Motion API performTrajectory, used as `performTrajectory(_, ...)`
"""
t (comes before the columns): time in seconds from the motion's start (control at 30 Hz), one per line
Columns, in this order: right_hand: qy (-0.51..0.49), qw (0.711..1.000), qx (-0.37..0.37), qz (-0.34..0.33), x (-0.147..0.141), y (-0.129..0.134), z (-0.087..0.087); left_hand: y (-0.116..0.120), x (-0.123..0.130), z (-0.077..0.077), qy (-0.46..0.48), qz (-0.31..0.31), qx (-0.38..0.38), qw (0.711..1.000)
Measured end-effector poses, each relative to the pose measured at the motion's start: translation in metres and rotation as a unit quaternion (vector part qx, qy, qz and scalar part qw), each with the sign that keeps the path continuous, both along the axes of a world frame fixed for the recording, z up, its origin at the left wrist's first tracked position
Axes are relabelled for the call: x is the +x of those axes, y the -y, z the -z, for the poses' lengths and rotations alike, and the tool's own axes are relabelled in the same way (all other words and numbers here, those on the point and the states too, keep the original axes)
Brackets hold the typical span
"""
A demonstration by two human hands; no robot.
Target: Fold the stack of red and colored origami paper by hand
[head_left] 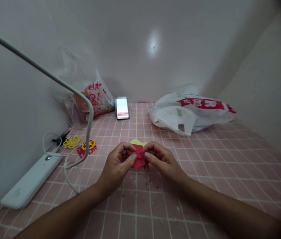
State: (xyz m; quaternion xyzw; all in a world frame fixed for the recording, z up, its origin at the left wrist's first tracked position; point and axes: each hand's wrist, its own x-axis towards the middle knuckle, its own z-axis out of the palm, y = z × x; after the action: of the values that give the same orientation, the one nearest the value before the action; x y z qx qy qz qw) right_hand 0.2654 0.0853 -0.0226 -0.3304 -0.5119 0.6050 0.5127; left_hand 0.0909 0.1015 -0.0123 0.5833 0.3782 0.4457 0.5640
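Note:
Between my two hands is a small piece of folded red paper, held above the pink tiled surface. My left hand pinches its left side between thumb and fingers. On the opposite side, my right hand is closed with thumb and forefinger at the paper's right edge. A piece of yellow paper shows just behind the red one; whether it lies on the surface or is held too, I cannot tell. Small scraps dot the surface below my hands.
Yellow cut-paper shapes and a red cutout lie at left near black-handled scissors. A white power bank with a cable is closer. Behind stand a lit phone, a clear bag and a white plastic bag.

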Motion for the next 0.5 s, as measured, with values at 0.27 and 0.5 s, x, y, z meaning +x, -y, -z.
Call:
performTrajectory(0.27,0.033,0.999,-0.007,-0.020,-0.0009,-0.0013,-0.0020,-0.0002,-0.0015,0.0016,-0.019,0.004,0.025,1.000)
performTrajectory(0.5,0.052,0.999,-0.003,0.017,-0.0022,-0.0004,-0.0008,-0.0019,-0.0004,0.0013,-0.074,0.013,0.028,0.997)
